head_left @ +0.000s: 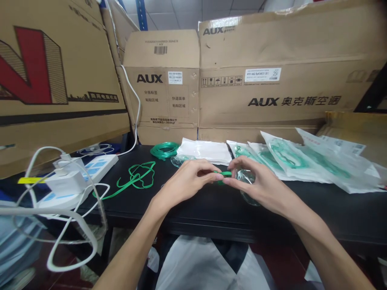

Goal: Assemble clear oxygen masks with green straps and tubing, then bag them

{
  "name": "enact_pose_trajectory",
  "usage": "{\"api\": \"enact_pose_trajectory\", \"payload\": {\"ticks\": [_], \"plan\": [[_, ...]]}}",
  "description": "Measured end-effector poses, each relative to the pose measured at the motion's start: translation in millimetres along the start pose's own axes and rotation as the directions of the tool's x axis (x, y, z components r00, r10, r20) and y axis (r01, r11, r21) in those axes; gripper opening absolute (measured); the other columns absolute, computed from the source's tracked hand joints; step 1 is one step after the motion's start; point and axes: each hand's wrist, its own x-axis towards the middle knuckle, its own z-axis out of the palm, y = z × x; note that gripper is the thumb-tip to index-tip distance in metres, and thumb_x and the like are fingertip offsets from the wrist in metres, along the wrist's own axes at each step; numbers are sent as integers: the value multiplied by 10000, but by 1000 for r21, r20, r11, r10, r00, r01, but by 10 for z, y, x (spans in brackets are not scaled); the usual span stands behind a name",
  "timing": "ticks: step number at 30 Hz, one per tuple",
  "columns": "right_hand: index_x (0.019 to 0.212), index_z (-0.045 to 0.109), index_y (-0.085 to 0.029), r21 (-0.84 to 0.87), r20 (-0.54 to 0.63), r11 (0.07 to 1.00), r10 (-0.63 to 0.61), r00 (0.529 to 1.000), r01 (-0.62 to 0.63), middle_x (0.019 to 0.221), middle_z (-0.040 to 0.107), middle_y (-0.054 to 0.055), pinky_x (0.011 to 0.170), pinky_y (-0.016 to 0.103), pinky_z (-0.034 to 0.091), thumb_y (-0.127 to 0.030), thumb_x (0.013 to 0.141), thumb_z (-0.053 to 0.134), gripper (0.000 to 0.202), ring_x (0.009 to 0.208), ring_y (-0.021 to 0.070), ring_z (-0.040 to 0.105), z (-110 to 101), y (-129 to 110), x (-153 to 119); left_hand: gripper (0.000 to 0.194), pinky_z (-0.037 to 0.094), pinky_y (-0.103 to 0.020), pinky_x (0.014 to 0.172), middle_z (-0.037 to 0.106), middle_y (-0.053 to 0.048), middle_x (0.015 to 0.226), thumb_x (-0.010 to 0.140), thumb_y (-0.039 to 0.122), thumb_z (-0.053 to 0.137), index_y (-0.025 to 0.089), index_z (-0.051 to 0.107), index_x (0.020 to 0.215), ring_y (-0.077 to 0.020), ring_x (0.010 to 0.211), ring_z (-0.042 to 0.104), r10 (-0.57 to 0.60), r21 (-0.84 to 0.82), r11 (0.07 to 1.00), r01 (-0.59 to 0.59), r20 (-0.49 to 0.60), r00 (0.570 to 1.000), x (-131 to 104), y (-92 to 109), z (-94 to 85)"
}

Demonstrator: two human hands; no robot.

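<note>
Both hands meet above the black table. A short stretch of green strap [224,173] spans between their fingertips. My left hand [189,177] pinches its left end, and my right hand [260,183] pinches the other between thumb and fingers. A clear plastic piece [249,197] hangs at my right hand, partly hidden by it. Behind my left hand lies another clear piece [178,161]. On the table to the left is a loose green strap [137,180], tangled, and beyond it a coil of green tubing [165,150].
White packets [205,150] lie at the back, with several clear-fronted pouches [286,155] holding green items on the right. A white power strip [98,169] with plugs and looping cables sits left. Cardboard boxes [169,100] stand behind the table.
</note>
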Motion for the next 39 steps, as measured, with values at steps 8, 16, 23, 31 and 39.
{"api": "enact_pose_trajectory", "payload": {"ticks": [8,16,23,31,39], "plan": [[945,735,-252,-21,93,1000,9,996,-7,1020,751,15,865,357,481,-414,963,595,214,952,239,678,82,-83,-17,178,442,-280,961,650,-40,1314,967,326,644,207,755,894,-200,1207,591,32,-177,983,-49,-93,995,23,71,41],[1123,747,-316,-11,46,999,54,997,-54,1224,732,40,1012,456,492,-583,891,652,367,1167,322,652,120,16,-4,272,494,-258,775,760,-78,1080,1009,406,562,155,666,1006,-151,868,650,-54,-300,954,-3,-183,982,-21,127,-122],[1122,723,-333,-68,-1,994,82,997,-82,1206,713,22,1011,451,479,-628,898,619,386,1182,307,635,15,37,-1,378,507,-272,805,763,-79,1094,962,520,581,172,713,1029,-192,949,667,-142,-37,989,142,-488,861,-286,-52,-780],[1111,723,-329,-47,46,996,71,996,-69,1156,711,31,1029,474,461,-597,914,614,350,1159,299,639,12,34,-7,344,476,-338,753,779,-56,887,936,489,508,252,757,916,-281,865,708,-444,355,587,728,-611,655,-515,-575,-1101],[1142,716,-335,-71,97,996,54,994,-47,1173,692,37,1015,457,469,-592,911,618,359,1110,285,644,20,31,-11,628,461,-473,945,581,-249,1351,837,487,658,126,614,1349,-436,1246,550,-341,439,421,793,-734,588,-527,-650,-1059]]}}
